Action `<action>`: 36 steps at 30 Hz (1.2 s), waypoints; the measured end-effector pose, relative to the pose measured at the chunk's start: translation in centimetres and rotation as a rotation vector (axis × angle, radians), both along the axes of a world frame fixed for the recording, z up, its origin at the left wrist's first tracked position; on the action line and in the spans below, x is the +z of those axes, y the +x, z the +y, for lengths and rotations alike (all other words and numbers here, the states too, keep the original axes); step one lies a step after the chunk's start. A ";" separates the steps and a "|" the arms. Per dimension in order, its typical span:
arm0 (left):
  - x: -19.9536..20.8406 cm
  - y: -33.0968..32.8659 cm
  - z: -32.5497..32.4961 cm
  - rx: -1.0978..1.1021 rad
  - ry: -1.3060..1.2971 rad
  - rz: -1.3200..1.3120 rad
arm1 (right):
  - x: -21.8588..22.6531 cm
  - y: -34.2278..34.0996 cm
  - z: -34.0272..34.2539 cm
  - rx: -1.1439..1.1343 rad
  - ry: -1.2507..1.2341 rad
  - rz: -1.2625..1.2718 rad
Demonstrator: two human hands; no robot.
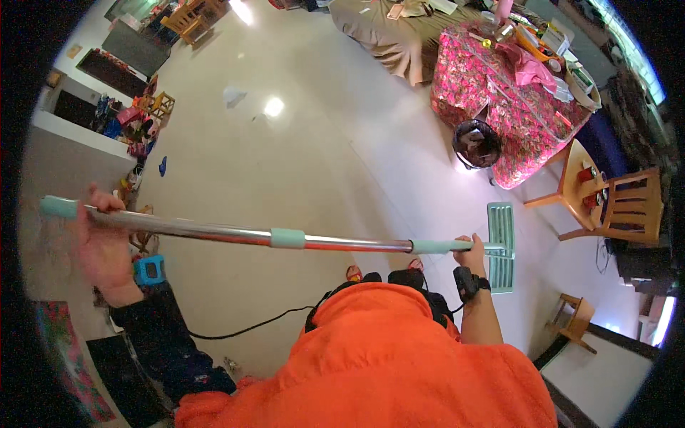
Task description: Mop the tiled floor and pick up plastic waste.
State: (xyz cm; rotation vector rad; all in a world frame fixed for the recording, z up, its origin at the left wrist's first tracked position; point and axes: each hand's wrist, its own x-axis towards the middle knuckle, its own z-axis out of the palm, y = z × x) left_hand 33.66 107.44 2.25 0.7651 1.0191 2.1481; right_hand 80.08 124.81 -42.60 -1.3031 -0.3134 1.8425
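The right hand (469, 255) gripped the pole (342, 244) beside its head (501, 274); the left hand (105, 250) seemingly clasped the other end (58, 207).

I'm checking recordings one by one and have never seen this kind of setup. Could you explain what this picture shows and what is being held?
There is no machine here, just a person in an orange top. The single picture comes from a wide fisheye camera on their head, looking down, so straight edges bend near the rim. The bare hands do the holding: the left grip is near one end of a metal pole, and the right grip is near the other, beside a slatted green head. On the pale floor stand a lined bin and a wooden chair.
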 end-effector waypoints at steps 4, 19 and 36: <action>-1.0 -2.1 -2.0 -0.014 0.034 -0.042 | 0.3 -0.5 0.7 -0.172 -0.215 0.287; -3.2 -2.3 -1.7 0.016 0.012 -0.036 | -0.7 -0.4 1.5 -0.226 -0.288 0.078; -2.2 5.7 3.6 0.369 -0.130 -0.167 | -0.4 -1.4 0.9 -0.140 -0.325 0.091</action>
